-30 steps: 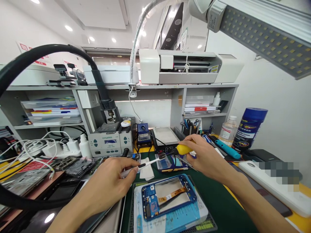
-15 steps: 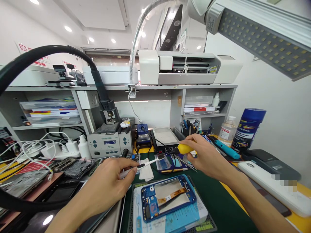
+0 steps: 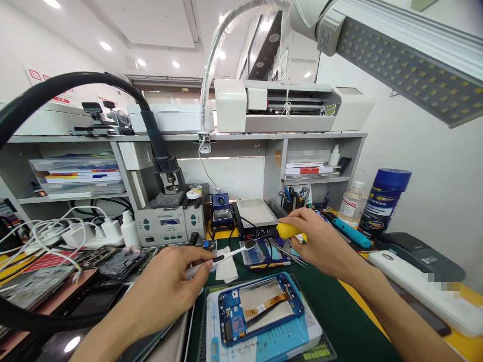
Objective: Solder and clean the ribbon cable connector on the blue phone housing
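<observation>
My left hand pinches the handle of a white toothbrush, its dark-bristled head pointing right. Between the thumb and fingers of my right hand is a yellow-handled tool with a black neck and a thin shaft. Its tip points left and meets the bristles or lies right beside them; which, I cannot tell. Below both hands, a blue phone frame with an orange flex cable rests on a white and blue box. Neither hand touches the frame.
A hot air station and small blue soldering station stand behind, beside a heating plate. Tweezers lie near a blue case. Phone parts crowd the left; a spray can and white device stand right.
Almost nothing differs. The whole view has shifted very slightly, and both hands keep the same grip and place.
</observation>
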### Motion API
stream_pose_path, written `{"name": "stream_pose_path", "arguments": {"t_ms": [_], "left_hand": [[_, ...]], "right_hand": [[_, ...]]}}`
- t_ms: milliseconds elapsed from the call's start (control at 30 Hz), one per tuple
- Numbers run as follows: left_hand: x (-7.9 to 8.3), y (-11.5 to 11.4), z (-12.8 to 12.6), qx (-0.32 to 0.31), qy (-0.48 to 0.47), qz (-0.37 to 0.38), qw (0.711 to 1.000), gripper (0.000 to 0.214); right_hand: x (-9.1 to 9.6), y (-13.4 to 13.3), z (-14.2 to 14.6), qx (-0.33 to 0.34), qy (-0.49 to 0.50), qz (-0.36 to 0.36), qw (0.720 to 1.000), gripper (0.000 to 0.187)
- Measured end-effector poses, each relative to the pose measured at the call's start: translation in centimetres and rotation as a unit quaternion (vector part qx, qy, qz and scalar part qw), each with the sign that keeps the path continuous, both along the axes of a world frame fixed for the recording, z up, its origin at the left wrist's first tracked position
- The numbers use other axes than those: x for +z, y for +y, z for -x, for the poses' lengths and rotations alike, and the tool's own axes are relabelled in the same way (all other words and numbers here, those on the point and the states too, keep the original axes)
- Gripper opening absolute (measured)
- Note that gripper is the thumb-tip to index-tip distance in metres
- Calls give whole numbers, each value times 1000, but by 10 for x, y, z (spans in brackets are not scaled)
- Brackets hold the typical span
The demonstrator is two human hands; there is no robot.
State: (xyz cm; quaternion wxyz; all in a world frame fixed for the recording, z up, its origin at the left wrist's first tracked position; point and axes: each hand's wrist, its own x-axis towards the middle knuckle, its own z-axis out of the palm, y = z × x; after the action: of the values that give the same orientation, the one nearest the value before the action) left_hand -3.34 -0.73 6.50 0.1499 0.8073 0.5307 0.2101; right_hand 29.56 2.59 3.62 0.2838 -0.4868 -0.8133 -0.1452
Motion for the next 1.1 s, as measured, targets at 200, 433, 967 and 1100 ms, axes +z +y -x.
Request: {"name": "stream_pose_path", "arguments": {"t_ms": [200, 433, 967, 1100], "left_hand": [[-4, 1, -1, -20, 8, -16, 1000, 38], [-6, 1, -3, -24, 20, -21, 999, 39], [-3, -1, -2, -26, 14, -13, 999, 39], [-6, 1, 0, -31, 12, -23, 999, 38]], "right_hand": [[-1, -3, 9, 15, -1, 12, 1000, 26], [-2, -5, 13, 18, -5, 14, 1000, 25], [-1, -3, 8, 6, -8, 19, 1000, 24], [0, -4, 8, 0, -8, 17, 1000, 25]]}}
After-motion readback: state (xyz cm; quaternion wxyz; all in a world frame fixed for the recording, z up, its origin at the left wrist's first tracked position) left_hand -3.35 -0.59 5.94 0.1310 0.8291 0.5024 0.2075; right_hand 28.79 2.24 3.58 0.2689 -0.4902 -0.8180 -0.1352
